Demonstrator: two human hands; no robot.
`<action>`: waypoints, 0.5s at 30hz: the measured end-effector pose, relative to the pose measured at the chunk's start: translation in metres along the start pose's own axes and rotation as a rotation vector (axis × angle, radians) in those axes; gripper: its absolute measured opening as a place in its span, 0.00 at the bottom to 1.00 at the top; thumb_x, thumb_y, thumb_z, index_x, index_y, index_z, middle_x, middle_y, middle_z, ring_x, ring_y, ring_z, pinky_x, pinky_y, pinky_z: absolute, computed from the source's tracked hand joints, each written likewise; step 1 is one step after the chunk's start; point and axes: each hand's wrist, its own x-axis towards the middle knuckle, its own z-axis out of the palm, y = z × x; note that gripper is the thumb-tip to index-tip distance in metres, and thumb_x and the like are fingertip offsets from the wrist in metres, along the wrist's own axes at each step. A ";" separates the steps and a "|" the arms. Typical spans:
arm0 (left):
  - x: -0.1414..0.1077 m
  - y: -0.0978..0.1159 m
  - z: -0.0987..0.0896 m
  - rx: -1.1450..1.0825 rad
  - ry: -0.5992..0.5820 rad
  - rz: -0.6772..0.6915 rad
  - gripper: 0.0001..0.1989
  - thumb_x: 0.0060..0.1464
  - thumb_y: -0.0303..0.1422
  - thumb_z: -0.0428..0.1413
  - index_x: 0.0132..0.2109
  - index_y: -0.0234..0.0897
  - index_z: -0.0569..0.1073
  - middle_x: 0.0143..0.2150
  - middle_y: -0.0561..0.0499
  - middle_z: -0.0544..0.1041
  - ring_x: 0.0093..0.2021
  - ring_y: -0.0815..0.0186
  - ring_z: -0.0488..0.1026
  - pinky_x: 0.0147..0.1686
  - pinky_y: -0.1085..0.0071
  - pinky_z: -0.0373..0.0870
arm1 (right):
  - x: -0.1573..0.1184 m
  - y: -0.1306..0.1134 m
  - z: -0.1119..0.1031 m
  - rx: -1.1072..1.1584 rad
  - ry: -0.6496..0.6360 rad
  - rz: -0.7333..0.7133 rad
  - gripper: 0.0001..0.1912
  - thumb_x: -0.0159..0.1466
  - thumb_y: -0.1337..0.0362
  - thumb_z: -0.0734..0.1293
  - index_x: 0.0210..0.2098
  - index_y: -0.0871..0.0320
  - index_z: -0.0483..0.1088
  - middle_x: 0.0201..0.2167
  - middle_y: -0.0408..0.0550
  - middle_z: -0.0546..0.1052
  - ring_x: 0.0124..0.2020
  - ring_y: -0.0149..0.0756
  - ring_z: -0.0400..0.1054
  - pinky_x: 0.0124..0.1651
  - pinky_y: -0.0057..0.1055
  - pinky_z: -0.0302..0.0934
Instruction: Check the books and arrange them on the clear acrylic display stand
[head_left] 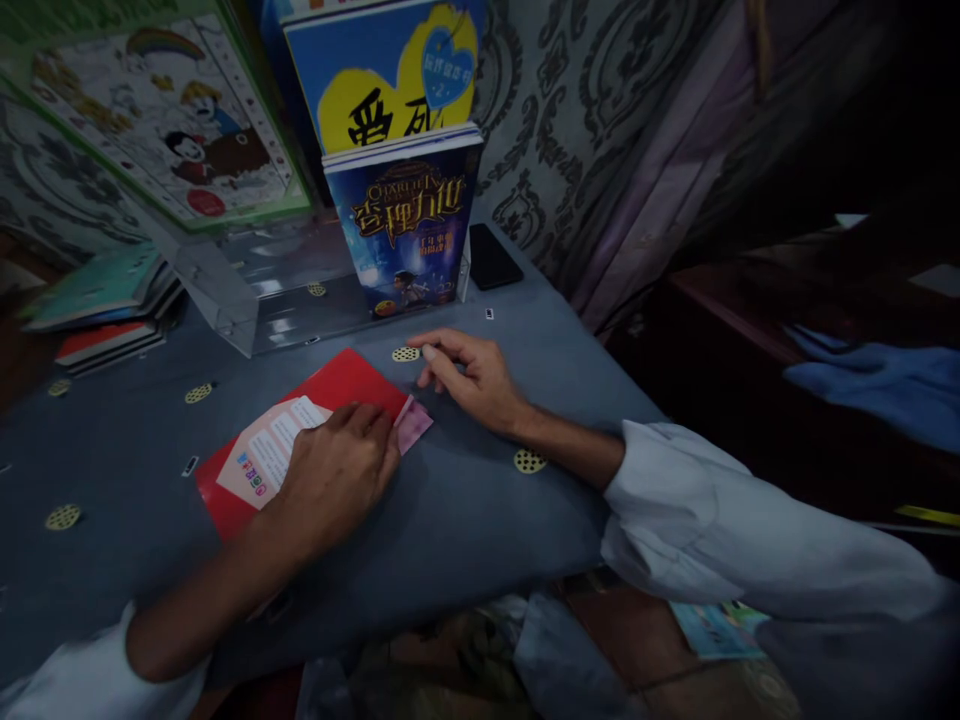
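A red booklet (351,378) with a pale printed panel (262,450) lies slanted on the dark grey-blue tabletop (450,520). My left hand (341,460) rests on the booklet, its fingers together at the right end and covering part of the panel. Beside those fingertips a small pink piece (415,424) sticks out past the booklet's edge; whether the fingers grip it is hidden. Above the table, right of the booklet, my right hand (474,380) hovers with fingers curved and apart, nothing visible in it.
Clear acrylic stands (240,310) at the back hold a dark blue book (409,230), a blue-and-yellow book (337,70) and a green-framed picture book (217,130). Stacked notebooks (105,290) lie at left. A black phone-like slab (495,258) sits near the wall; blue cloth (877,385) is far right.
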 end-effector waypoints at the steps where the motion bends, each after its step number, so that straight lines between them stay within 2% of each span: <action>1: 0.000 0.000 -0.001 -0.001 -0.007 0.000 0.15 0.68 0.32 0.45 0.44 0.35 0.77 0.44 0.43 0.80 0.42 0.55 0.78 0.30 0.67 0.73 | -0.001 -0.001 0.001 0.007 0.006 -0.015 0.14 0.69 0.62 0.59 0.47 0.58 0.75 0.26 0.41 0.77 0.23 0.28 0.67 0.30 0.26 0.62; 4: 0.001 0.001 -0.002 0.001 -0.026 -0.002 0.15 0.68 0.32 0.45 0.44 0.35 0.77 0.43 0.44 0.80 0.42 0.56 0.78 0.30 0.68 0.73 | -0.006 -0.006 0.002 0.020 -0.006 -0.063 0.15 0.70 0.62 0.59 0.48 0.58 0.75 0.28 0.42 0.77 0.21 0.27 0.65 0.29 0.26 0.61; 6: 0.001 0.003 -0.002 0.004 -0.026 -0.003 0.16 0.68 0.33 0.45 0.44 0.35 0.78 0.44 0.43 0.81 0.43 0.56 0.78 0.30 0.67 0.73 | -0.008 -0.009 0.002 0.010 -0.058 -0.091 0.15 0.70 0.61 0.59 0.48 0.57 0.75 0.28 0.42 0.77 0.23 0.28 0.66 0.29 0.27 0.61; 9: 0.001 0.000 -0.001 -0.005 -0.020 0.016 0.16 0.69 0.35 0.46 0.45 0.35 0.78 0.45 0.43 0.80 0.44 0.56 0.78 0.32 0.67 0.74 | -0.009 -0.014 0.001 -0.073 -0.256 -0.138 0.15 0.70 0.63 0.59 0.47 0.56 0.76 0.28 0.43 0.78 0.26 0.31 0.70 0.31 0.28 0.62; 12: -0.002 -0.020 0.002 -0.057 -0.016 0.085 0.16 0.70 0.36 0.46 0.47 0.36 0.78 0.47 0.43 0.80 0.46 0.58 0.77 0.40 0.64 0.76 | -0.007 -0.018 -0.003 -0.217 -0.489 -0.158 0.13 0.69 0.65 0.61 0.43 0.57 0.78 0.28 0.44 0.80 0.27 0.32 0.71 0.32 0.28 0.61; 15: -0.009 -0.055 0.007 -0.051 -0.003 0.047 0.16 0.68 0.38 0.49 0.57 0.42 0.75 0.58 0.42 0.75 0.58 0.52 0.72 0.51 0.55 0.73 | -0.005 -0.021 -0.008 -0.298 -0.563 -0.115 0.13 0.69 0.63 0.62 0.45 0.56 0.78 0.28 0.44 0.81 0.24 0.32 0.70 0.30 0.29 0.61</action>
